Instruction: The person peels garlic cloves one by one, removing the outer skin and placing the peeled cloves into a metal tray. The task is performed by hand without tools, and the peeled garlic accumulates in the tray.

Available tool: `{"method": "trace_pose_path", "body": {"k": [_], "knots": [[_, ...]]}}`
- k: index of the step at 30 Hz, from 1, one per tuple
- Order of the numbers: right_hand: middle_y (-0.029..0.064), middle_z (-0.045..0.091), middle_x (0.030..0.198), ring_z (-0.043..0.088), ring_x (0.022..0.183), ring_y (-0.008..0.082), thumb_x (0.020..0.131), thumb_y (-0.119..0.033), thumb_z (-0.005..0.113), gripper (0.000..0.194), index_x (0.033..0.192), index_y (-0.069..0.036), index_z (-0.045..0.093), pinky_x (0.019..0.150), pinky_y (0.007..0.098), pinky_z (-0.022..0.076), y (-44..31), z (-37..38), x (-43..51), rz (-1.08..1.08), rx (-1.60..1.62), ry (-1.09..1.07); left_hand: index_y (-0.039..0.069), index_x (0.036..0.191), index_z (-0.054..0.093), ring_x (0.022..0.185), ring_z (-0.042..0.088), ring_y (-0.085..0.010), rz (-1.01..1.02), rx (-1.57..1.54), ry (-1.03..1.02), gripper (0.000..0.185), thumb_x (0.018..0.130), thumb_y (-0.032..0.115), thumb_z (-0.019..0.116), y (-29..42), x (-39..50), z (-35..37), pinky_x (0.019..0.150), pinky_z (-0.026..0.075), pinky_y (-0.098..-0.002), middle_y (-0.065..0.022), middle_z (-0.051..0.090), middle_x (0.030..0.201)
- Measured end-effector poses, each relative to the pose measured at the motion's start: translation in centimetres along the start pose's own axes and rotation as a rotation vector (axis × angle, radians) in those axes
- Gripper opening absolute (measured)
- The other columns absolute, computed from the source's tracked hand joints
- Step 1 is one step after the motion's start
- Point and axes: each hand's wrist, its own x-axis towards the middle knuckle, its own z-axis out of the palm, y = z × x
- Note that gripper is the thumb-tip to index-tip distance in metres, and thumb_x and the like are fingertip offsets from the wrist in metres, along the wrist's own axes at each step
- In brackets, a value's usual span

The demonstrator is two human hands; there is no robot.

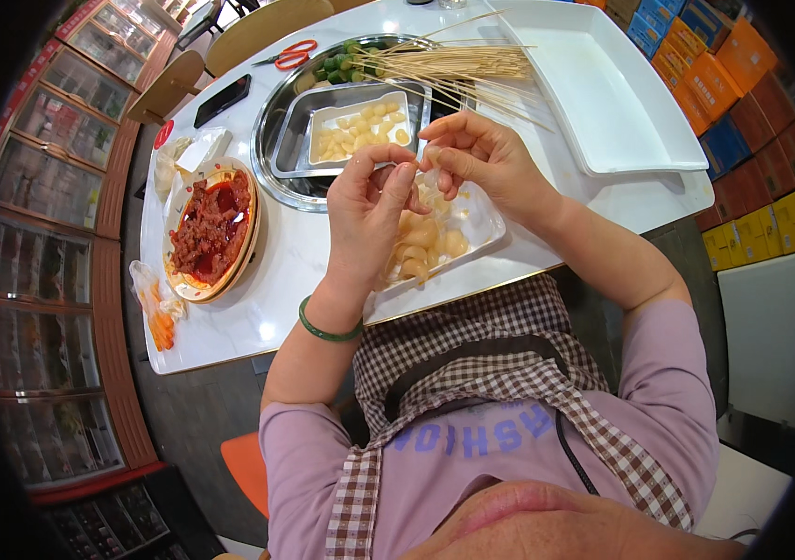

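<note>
My left hand (373, 199) and my right hand (474, 159) meet above a white foam tray (485, 234) near the table's front edge. A small, pale, translucent food piece (434, 155) is pinched between their fingertips, partly hidden by the fingers. Rounded yellowish food pieces (425, 241) lie heaped in the tray below. Beyond my hands, a smaller white tray (314, 143) holds many similar pale pieces (362, 129). It sits inside a rectangular steel pan (284, 157), which rests in a large round steel tray (262, 164).
Bamboo skewers (467, 63) and cut green vegetable pieces (345, 66) lie at the round tray's far side. At left are a bowl of red-sauced meat (208, 231), a stained plastic glove (157, 311), a phone (222, 100) and scissors (292, 56). A large white tray (614, 91) stands right.
</note>
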Motion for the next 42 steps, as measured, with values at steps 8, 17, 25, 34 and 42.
{"method": "trace_pose_path", "body": {"k": [8,17,25,34,42], "knots": [[0.0055,0.068,0.088,0.064,0.072,0.0090,0.096,-0.001,0.066,0.008,0.103,0.001,0.064,0.066,0.0228,0.0559,0.35,0.53,-0.56,-0.132,-0.266,-0.031,-0.004,0.099,0.064,0.066,0.058,-0.0069,-0.057,-0.030,0.002,0.006,0.098,0.001,0.062,-0.20,0.24,-0.57,0.059,0.058,-0.0230,-0.0050,0.063,0.085],[0.0046,0.069,0.081,0.065,0.070,0.0080,0.095,-0.004,0.069,0.009,0.100,0.002,0.067,0.066,0.0216,0.0564,0.53,0.31,-0.60,-0.199,-0.380,-0.033,-0.003,0.096,0.064,0.065,0.058,-0.0057,-0.045,0.053,-0.047,0.008,0.099,0.003,0.061,-0.04,0.19,-0.80,0.060,0.059,-0.0232,-0.0032,0.062,0.077],[0.0054,0.069,0.079,0.066,0.070,0.0076,0.096,-0.007,0.069,0.012,0.103,0.003,0.066,0.064,0.0218,0.0561,0.34,0.22,-0.52,-0.141,-0.350,-0.086,-0.002,0.099,0.063,0.066,0.056,-0.0045,-0.069,0.210,-0.062,0.009,0.102,0.005,0.057,0.14,-0.06,-0.75,0.059,0.057,-0.0207,-0.0016,0.061,0.080],[0.0058,0.069,0.082,0.065,0.070,0.0085,0.099,-0.010,0.065,0.014,0.106,0.003,0.065,0.064,0.0230,0.0568,0.19,-0.27,0.16,0.038,-0.143,-0.065,-0.002,0.098,0.063,0.065,0.058,-0.0058,0.018,0.229,-0.030,0.006,0.099,0.004,0.064,-0.05,0.04,-0.61,0.055,0.052,-0.0193,-0.0032,0.065,0.084],[0.0063,0.070,0.083,0.067,0.072,0.0094,0.096,-0.006,0.068,0.012,0.104,0.003,0.067,0.065,0.0227,0.0570,0.28,-0.06,-0.20,-0.004,-0.199,-0.073,-0.002,0.093,0.064,0.062,0.058,-0.0047,-0.006,0.220,-0.054,0.007,0.097,0.004,0.065,-0.20,0.16,-0.98,0.054,0.050,-0.0188,-0.0023,0.064,0.079]]}}
